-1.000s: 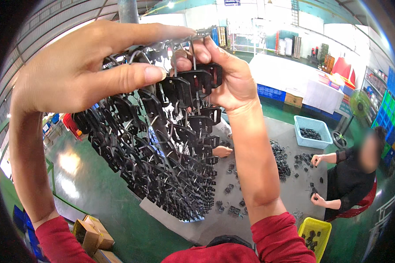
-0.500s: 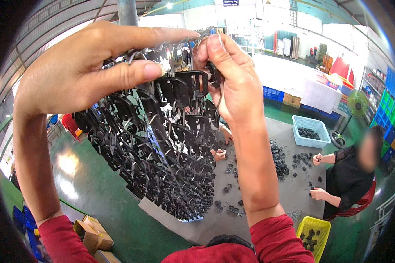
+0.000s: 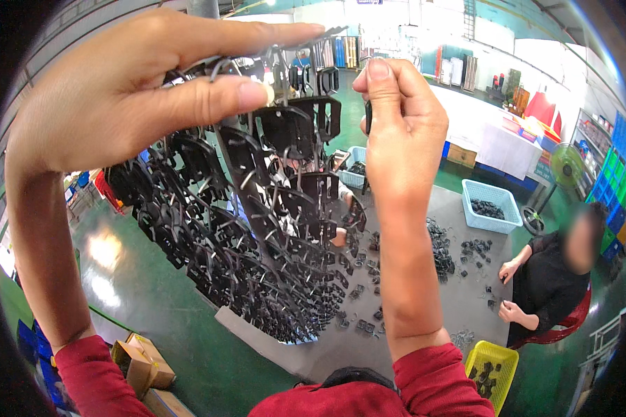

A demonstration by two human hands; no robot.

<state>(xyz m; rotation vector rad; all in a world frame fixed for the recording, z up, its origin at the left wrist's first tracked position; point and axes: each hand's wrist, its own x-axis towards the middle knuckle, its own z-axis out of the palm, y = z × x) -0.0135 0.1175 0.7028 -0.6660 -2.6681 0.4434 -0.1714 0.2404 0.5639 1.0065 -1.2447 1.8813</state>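
**Rack of black parts hanging just left of the right hand**

The grey table (image 3: 344, 353) is spreading below, with loose dark parts (image 3: 442, 257) lying on it. Above its left side, the dense rack of black parts (image 3: 236, 240) is hanging on wires, its long axis running down from under the left hand (image 3: 108, 104) and slanting rightward. That hand is sitting nearer, its thumb and index finger straddling the rack's top; whether they are bearing on it, I cannot tell. The right hand (image 3: 405, 104) is standing apart, so the rack is lying to the left of its fingers, with a narrow gap showing between. Those fingers are curling closed on a small dark piece (image 3: 368, 119).

The right palm is hiding most of that piece. The left hand is covering part of the rack's top, and the rack is mostly screening another person's hand (image 3: 339, 238).
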